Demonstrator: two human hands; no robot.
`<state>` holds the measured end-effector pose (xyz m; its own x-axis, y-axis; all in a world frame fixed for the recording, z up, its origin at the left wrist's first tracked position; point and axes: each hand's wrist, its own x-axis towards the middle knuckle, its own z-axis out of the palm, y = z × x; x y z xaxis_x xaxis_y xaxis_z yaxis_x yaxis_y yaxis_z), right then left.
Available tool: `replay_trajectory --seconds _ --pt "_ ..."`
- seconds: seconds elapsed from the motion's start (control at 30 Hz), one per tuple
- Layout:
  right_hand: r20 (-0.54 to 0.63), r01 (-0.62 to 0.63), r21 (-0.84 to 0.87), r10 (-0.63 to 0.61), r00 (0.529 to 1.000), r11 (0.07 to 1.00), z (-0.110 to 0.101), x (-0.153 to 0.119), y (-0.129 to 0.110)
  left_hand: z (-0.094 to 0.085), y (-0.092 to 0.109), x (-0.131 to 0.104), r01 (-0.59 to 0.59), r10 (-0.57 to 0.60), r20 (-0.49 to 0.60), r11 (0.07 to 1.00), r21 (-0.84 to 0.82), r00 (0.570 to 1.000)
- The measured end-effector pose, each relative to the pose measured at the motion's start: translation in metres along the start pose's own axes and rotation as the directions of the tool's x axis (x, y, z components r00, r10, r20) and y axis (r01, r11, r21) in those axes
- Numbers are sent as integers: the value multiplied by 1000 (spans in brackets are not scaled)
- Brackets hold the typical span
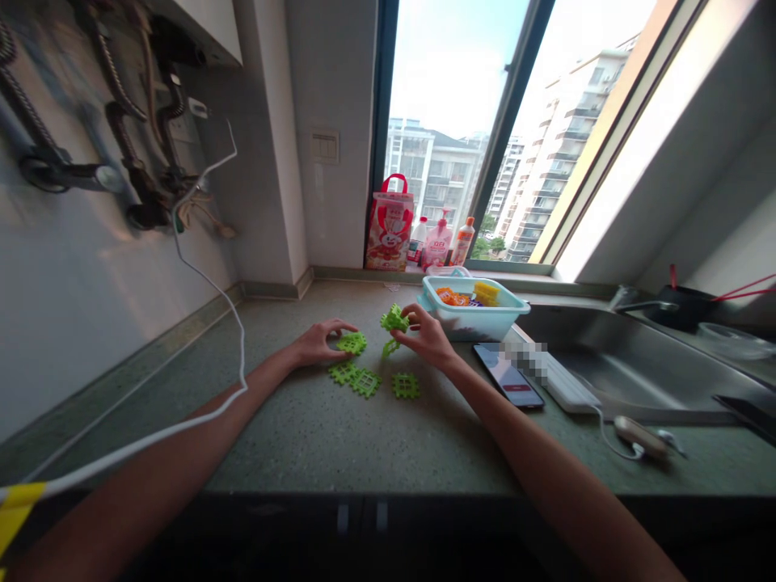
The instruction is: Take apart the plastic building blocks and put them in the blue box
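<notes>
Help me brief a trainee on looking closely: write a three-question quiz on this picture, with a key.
1. Which hand is nearer the tub?
2. True or false: the tub is covered.
3. What colour is the piece between the thumb and finger of the left hand?
A) orange
B) green
C) purple

Key
1. The right hand.
2. False; it is open, with orange pieces showing inside.
3. B
</notes>
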<state>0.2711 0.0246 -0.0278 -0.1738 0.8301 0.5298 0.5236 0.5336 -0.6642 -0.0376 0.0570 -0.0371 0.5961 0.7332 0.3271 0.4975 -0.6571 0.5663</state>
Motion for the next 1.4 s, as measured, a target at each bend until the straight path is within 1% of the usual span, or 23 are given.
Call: replay_trajectory --seconds 0.1,0.2,0.23,0.3,0.4,0.53,0.63,0.73,0.83,0.9,1.0,1.1,1.17,1.23,1.33,1.4 --pt "-13 -22 77 23 1000 997 2 2 3 0 -1 -1 27 -27 11 999 -35 1000" --pt "14 -33 33 33 999 999 -2 2 6 0 -1 0 30 -29 17 998 -57 999" --pt "46 -15 -8 15 999 1000 -3 1 6 0 0 0 24 -24 10 998 -54 1000" --pt "150 65 -80 -52 987 995 -6 -2 7 -1 0 0 5 -5 -6 1000 -31 1000" --pt "317 170 -113 -126 940 979 -6 -6 4 -1 1 0 -30 30 -29 999 11 999" --pt "405 216 -163 -134 905 963 -2 -9 -3 -2 3 -1 -63 64 -50 998 32 997" --pt "432 233 -175 -138 891 957 -1 -11 -6 -3 3 -2 -85 86 -45 996 32 995" --pt "444 231 -156 -141 885 960 0 -13 -7 -5 1 -4 -114 115 -16 992 52 993" --pt "439 216 -161 -125 889 963 2 -13 -6 -8 -3 -5 -149 147 27 984 94 989" --pt "428 205 -182 -110 897 962 4 -13 -5 -9 -4 -4 -162 159 38 980 118 987" --pt "418 217 -222 -108 902 951 6 -13 -4 -9 -4 -3 -180 179 20 974 135 984" --pt "421 248 -267 -119 899 931 5 -12 -4 -6 0 -4 -197 201 -20 972 126 979" --pt "429 265 -296 -121 895 917 4 -12 -6 -5 5 -6 -166 172 -66 982 88 983" --pt "436 287 -319 -128 890 903 2 -13 -9 -4 10 -6 -90 92 -140 996 21 986" --pt "439 340 -342 -171 882 876 -3 -13 -15 -6 15 3 58 -86 -254 991 -117 963" --pt "410 377 -361 -218 886 853 -11 -12 -19 -7 15 14 165 -225 -271 960 -227 936"
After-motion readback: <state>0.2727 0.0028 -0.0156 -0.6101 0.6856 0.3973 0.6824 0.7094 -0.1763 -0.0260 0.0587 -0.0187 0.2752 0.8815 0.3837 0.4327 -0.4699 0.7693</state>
